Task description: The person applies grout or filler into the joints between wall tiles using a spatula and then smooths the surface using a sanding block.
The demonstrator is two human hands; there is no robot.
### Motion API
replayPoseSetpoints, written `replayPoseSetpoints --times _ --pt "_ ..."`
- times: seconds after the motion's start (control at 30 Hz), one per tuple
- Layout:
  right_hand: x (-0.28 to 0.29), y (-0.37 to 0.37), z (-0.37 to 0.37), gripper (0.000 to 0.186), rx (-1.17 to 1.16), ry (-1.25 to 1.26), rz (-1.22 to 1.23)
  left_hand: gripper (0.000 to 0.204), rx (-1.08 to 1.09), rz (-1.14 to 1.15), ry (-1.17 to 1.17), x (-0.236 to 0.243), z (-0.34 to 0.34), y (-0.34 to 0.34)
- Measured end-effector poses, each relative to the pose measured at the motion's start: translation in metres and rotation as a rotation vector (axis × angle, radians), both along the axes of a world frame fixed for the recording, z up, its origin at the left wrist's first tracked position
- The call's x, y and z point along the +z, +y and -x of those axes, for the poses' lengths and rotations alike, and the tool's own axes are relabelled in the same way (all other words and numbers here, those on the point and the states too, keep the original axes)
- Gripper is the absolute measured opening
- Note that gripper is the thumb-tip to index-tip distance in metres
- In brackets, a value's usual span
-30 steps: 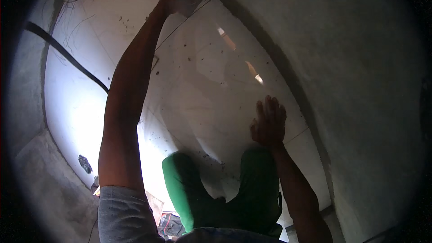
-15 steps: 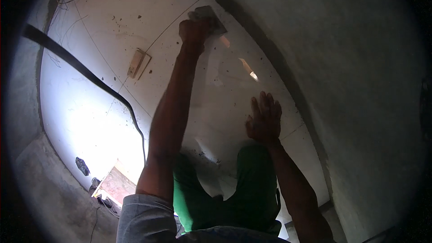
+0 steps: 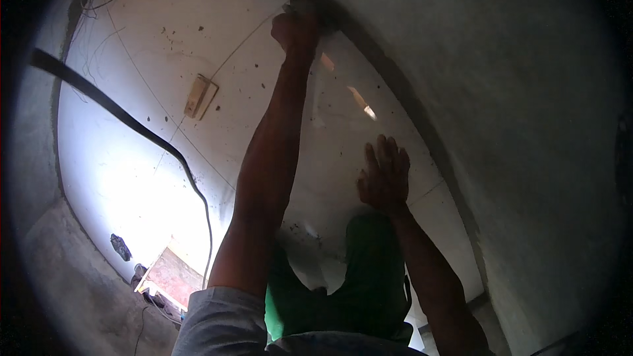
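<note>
My left hand (image 3: pixel 293 31) reaches far forward along the white tiled floor (image 3: pixel 316 135). Its fingers are closed on a flat grey rectangular piece (image 3: pixel 303 6), mostly hidden by the hand; its exact kind is not clear. That piece sits at the far edge of the tiles, against the dark strip (image 3: pixel 369 46) at the foot of the wall. Closer to me, on the right, my right hand (image 3: pixel 384 181) lies palm down on the tiles with fingers stretched out and nothing held.
A grey plastered wall (image 3: pixel 527 92) rises along the right. On the tiles, left of my left arm, lies a small wooden block (image 3: pixel 200 97) among scattered crumbs. A black cable (image 3: pixel 142 113) crosses the left side. At lower left stands a reddish board (image 3: pixel 173 275) near a dark crumpled thing (image 3: pixel 120 246).
My left hand has slid forward and right with the grey piece, from the tile surface to the edge beside the wall. My right hand stays almost in place.
</note>
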State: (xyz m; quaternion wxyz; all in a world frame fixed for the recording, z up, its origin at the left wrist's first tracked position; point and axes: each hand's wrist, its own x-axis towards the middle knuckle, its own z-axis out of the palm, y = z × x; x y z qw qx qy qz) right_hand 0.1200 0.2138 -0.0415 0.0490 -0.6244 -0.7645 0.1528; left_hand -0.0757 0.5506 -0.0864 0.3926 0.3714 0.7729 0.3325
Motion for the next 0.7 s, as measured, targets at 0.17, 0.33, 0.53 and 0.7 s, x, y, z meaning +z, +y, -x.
replayPoseSetpoints --times 0.17,0.33,0.53,0.7 --pt "0.0 -0.002 -0.001 0.074 -0.01 -0.007 0.005 0.049 -0.224 -0.173 0.383 0.012 -0.011 -0.011" --pt "0.001 -0.002 0.002 0.074 -0.006 -0.018 0.004 0.051 0.096 -0.08 -0.05 0.024 -0.031 -0.023" --pt "0.001 0.0 0.001 0.075 -0.006 0.002 -0.045 0.047 0.102 -0.026 -0.09 0.031 -0.043 -0.04" --pt "0.0 0.001 -0.001 0.075 -0.005 0.046 -0.1 0.059 -0.185 -0.038 0.272 0.034 -0.045 -0.057"
